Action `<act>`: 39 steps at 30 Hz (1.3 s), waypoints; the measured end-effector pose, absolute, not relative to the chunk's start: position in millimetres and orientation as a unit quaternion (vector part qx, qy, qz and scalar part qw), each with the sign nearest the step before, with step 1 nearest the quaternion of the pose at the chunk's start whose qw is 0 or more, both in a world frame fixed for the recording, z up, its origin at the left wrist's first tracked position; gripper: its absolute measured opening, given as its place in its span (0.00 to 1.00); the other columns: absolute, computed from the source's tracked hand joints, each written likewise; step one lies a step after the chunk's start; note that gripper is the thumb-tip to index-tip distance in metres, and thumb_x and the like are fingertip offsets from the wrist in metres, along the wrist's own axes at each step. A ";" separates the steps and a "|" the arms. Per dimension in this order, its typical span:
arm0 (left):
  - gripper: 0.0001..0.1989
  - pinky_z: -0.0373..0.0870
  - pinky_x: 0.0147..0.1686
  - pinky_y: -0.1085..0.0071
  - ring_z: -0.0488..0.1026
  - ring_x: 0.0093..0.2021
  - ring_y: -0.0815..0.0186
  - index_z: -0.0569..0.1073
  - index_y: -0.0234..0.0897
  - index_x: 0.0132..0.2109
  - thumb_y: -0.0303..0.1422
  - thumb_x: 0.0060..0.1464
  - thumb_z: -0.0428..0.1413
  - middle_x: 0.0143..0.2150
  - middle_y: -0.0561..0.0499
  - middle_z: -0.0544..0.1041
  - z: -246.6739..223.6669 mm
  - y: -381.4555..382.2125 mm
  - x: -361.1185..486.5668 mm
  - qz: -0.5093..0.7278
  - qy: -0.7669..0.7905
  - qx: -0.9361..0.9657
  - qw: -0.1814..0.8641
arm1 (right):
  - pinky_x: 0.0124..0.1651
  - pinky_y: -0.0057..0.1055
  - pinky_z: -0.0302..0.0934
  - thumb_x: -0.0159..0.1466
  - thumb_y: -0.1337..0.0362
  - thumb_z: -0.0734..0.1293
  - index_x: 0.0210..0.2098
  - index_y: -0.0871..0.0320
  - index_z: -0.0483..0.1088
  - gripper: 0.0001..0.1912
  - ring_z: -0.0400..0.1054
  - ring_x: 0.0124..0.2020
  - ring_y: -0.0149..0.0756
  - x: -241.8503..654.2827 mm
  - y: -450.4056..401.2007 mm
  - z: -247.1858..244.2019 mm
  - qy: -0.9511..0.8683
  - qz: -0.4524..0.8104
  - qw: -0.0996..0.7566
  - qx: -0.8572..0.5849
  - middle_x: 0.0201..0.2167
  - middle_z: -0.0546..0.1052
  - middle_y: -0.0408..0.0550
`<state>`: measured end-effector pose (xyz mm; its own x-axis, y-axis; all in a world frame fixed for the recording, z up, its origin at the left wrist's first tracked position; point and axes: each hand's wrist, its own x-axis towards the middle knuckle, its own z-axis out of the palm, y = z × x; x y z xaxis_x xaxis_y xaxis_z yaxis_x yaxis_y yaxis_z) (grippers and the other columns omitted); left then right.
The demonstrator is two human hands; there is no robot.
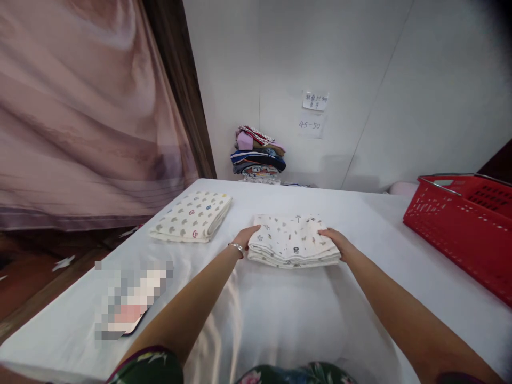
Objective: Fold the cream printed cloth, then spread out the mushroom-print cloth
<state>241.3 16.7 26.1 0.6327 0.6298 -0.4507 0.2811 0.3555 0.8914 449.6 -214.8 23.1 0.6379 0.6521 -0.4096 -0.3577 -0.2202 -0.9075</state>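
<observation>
A white cloth with small printed figures [294,240] is folded into a layered rectangle in the middle of the table. My left hand [245,241], with a silver bracelet at the wrist, grips its left edge, thumb on top and the fingers hidden beneath. At the opposite edge my right hand [336,243] holds the cloth the same way. To the left lies a second folded cloth, cream with grey, red and blue motifs [194,216], apart from both hands.
A red plastic basket [460,229] stands at the table's right. A pixelated flat object [134,304] lies at front left on the white-covered table [288,320]. Folded fabrics [260,152] are stacked beyond the far edge, below paper notes [314,114] on the wall. A pink curtain [88,106] hangs left.
</observation>
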 end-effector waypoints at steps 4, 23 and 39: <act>0.16 0.67 0.39 0.67 0.74 0.40 0.57 0.73 0.34 0.36 0.44 0.46 0.57 0.36 0.44 0.78 45.8 -0.7 241.5 0.146 0.379 0.694 0.594 | 0.36 0.32 0.62 0.49 0.64 0.69 0.43 0.60 0.66 0.21 0.70 0.33 0.39 446.9 -216.2 38.4 -0.156 0.307 0.560 -0.754 0.34 0.75 0.50; 0.19 0.63 0.41 0.68 0.73 0.42 0.55 0.71 0.37 0.47 0.40 0.48 0.56 0.39 0.42 0.77 88.0 -116.1 235.0 0.193 0.284 0.867 0.362 | 0.45 0.32 0.57 0.50 0.61 0.69 0.46 0.55 0.66 0.24 0.66 0.42 0.40 356.7 -249.7 82.4 -0.346 0.108 0.452 -0.815 0.41 0.73 0.47; 0.15 0.68 0.40 0.74 0.73 0.43 0.57 0.77 0.37 0.34 0.30 0.34 0.66 0.34 0.49 0.79 68.2 -3.3 199.6 0.108 0.362 0.710 0.595 | 0.33 0.35 0.68 0.51 0.61 0.72 0.64 0.44 0.34 0.53 0.72 0.35 0.38 315.8 -329.5 3.1 -0.112 0.377 0.614 -0.684 0.43 0.74 0.48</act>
<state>199.6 -3.3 68.2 0.7139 0.6429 -0.2774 0.3856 -0.0303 0.9222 315.8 -329.5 3.1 0.6898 0.6172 -0.3784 -0.3098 -0.2208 -0.9248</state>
